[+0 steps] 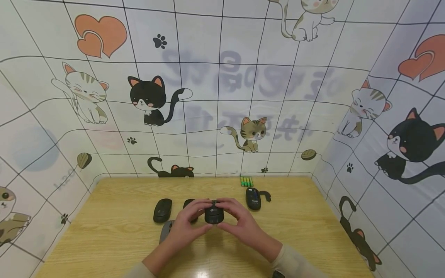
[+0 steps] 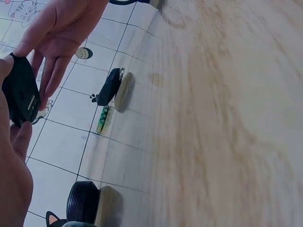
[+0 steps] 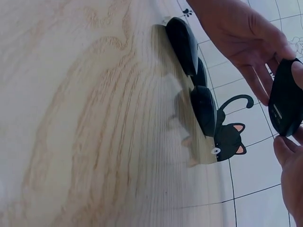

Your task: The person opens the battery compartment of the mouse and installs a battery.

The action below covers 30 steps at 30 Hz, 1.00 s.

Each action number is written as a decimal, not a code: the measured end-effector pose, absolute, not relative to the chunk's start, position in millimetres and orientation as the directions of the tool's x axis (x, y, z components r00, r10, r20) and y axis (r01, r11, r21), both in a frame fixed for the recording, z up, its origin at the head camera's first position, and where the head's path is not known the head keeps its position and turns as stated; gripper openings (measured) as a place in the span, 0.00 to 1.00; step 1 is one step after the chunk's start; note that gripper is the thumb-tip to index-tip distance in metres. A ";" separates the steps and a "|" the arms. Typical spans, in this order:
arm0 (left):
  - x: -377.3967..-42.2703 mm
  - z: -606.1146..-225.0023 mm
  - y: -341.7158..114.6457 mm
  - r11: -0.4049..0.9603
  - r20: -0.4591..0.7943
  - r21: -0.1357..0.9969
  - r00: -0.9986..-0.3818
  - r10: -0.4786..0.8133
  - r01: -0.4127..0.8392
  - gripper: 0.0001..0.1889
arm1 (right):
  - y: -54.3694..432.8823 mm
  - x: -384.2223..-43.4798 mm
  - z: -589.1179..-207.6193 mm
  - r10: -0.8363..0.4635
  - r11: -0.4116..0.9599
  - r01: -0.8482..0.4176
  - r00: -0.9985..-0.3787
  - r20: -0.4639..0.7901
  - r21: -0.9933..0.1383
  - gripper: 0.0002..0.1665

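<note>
A black computer mouse [image 1: 214, 214] is held up over the table between both hands. My left hand [image 1: 187, 223] grips its left side, fingers along the top edge and thumb at the bottom edge. On the opposite side my right hand [image 1: 245, 224] pinches it the same way. The mouse's dark underside [image 2: 22, 92] with small pale marks shows in the left wrist view, and it appears clear of the tabletop. Close to the left hand, a grey mouse [image 1: 165, 230] and another black mouse [image 1: 188, 202] are partly hidden by it.
A third black mouse [image 1: 162, 210] lies further left on the wooden table [image 1: 114, 227]. Right of the hands rests a dark mouse with labels showing [image 1: 253, 199], a curved dark piece [image 1: 266, 195] beside it. Several green batteries [image 1: 247, 181] lie near the cat-patterned back wall [image 1: 201, 154].
</note>
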<state>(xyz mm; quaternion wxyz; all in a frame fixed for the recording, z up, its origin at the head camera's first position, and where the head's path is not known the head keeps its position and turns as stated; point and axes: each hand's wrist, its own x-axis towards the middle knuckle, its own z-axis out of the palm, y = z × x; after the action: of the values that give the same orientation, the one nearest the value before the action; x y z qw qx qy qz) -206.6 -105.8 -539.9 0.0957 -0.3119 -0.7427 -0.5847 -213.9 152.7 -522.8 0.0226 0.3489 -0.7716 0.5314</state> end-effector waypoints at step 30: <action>-210.4 -534.9 -92.3 0.156 0.538 0.781 -0.779 0.322 0.604 0.25 | 149.3 -208.4 -516.9 -0.378 0.196 -0.500 -0.832 0.405 -0.844 0.27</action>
<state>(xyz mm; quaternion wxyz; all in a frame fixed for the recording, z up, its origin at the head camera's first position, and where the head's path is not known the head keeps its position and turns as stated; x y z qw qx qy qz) -210.4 -92.3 -534.9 0.1235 -0.3088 -0.7502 -0.5715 -208.4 149.3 -516.9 0.0535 0.2845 -0.7714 0.5667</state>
